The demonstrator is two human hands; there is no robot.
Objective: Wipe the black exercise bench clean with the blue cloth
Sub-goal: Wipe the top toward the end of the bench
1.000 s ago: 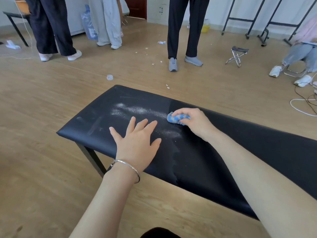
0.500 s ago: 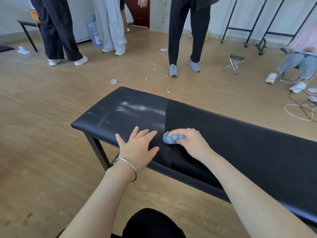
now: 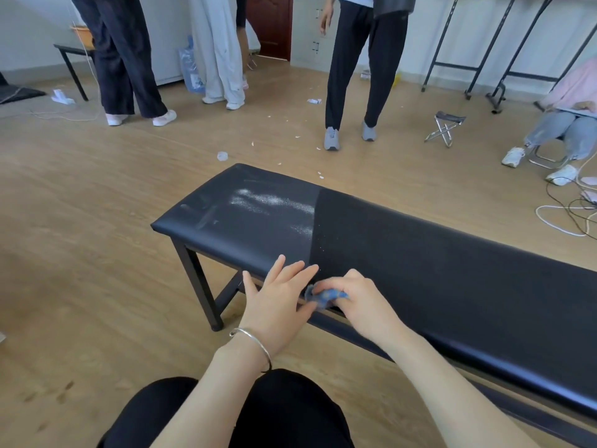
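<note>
The black exercise bench (image 3: 436, 270) runs from the middle of the view to the lower right. White powder (image 3: 268, 202) streaks its left part. My right hand (image 3: 358, 299) grips the bunched blue cloth (image 3: 324, 295) at the bench's near edge. My left hand (image 3: 277, 299) lies flat with straight fingers at that same edge, just left of the cloth and touching it. A silver bangle sits on my left wrist.
Three people stand on the wooden floor beyond the bench; nearest are grey shoes (image 3: 332, 139). A folding stool (image 3: 445, 127) stands at right, a seated person (image 3: 562, 130) at far right, white cables (image 3: 562, 221) beside them. Scraps litter the floor.
My right hand has dragged the cloth toward me, from the bench's middle to its near edge. My left hand slid back with it. The view has pulled back and risen.
</note>
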